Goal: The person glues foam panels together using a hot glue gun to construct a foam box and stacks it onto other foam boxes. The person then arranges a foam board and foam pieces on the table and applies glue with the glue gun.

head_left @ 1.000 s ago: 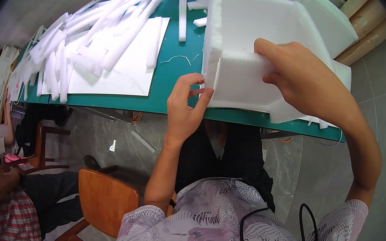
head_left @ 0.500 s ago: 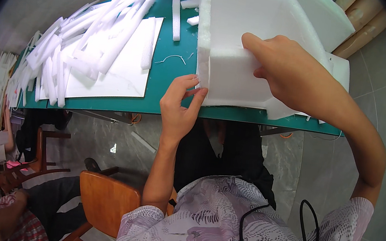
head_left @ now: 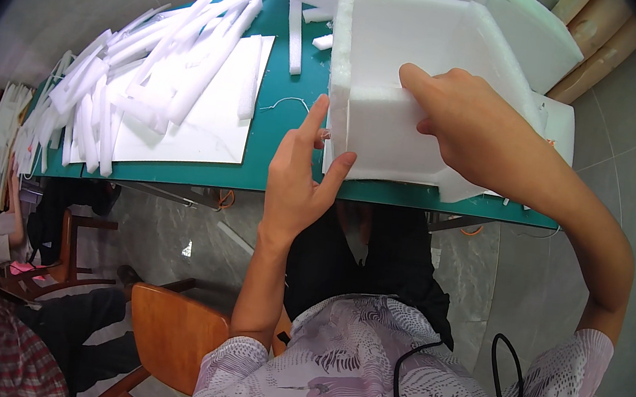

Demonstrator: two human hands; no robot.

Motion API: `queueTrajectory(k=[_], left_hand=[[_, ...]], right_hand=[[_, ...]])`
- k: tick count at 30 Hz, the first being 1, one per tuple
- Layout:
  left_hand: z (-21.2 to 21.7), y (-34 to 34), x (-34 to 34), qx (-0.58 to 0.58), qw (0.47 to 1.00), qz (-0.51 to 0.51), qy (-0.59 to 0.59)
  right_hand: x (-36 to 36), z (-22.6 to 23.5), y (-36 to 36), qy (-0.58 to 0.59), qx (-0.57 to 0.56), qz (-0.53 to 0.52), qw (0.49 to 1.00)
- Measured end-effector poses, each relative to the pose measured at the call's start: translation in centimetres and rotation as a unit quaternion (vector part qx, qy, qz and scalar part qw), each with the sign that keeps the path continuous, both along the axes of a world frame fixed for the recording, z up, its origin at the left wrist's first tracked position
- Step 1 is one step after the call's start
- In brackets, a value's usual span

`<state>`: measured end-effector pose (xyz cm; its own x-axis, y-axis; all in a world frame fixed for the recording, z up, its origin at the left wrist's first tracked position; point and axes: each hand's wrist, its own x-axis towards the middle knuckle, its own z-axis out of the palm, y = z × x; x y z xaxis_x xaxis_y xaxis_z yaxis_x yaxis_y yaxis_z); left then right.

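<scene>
A white foam box (head_left: 414, 32) with an open top stands at the table's near edge. My right hand (head_left: 466, 125) is closed over the top edge of its near foam panel (head_left: 385, 139), thumb and index finger pointing left; the other fingertips are partly hidden. At the box's left wall (head_left: 341, 66), my left hand (head_left: 302, 169) has its index finger stretched upward and its thumb apart, close to the near left corner. Its other fingers lie against the outer side of that wall, partly hidden.
Many white foam strips (head_left: 143, 70) are heaped on a white sheet (head_left: 214, 138) on the green table (head_left: 286, 99). Foam panels (head_left: 533, 34) and brown rolls (head_left: 603, 43) stand behind. A wooden chair (head_left: 178, 332) is at my left; two other people are further left.
My left hand has loosened from a pinch at the wall's near corner; its index finger now extends upward. My right hand keeps its grip. The view has shifted slightly.
</scene>
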<state>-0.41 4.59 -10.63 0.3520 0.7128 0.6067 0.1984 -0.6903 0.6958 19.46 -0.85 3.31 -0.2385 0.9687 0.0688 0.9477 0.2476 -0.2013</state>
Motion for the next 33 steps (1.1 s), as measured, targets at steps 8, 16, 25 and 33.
queueTrajectory(k=[8, 16, 25, 33], left_hand=[[0.5, 0.0, -0.2, 0.054, 0.996, -0.009, 0.065], [1.1, 0.2, 0.0, 0.050, 0.997, -0.059, 0.026], [2.0, 1.0, 0.8, 0.069, 0.994, -0.052, -0.063], [4.7, 0.8, 1.0, 0.116, 0.990, -0.018, 0.077]], right_hand=[[0.1, -0.2, 0.2, -0.004, 0.012, 0.010, 1.000], [0.1, -0.2, 0.1, -0.002, 0.007, 0.001, 1.000], [0.2, -0.5, 0.0, -0.016, 0.044, 0.025, 0.999], [0.5, -0.7, 0.1, -0.011, 0.060, 0.046, 0.997]])
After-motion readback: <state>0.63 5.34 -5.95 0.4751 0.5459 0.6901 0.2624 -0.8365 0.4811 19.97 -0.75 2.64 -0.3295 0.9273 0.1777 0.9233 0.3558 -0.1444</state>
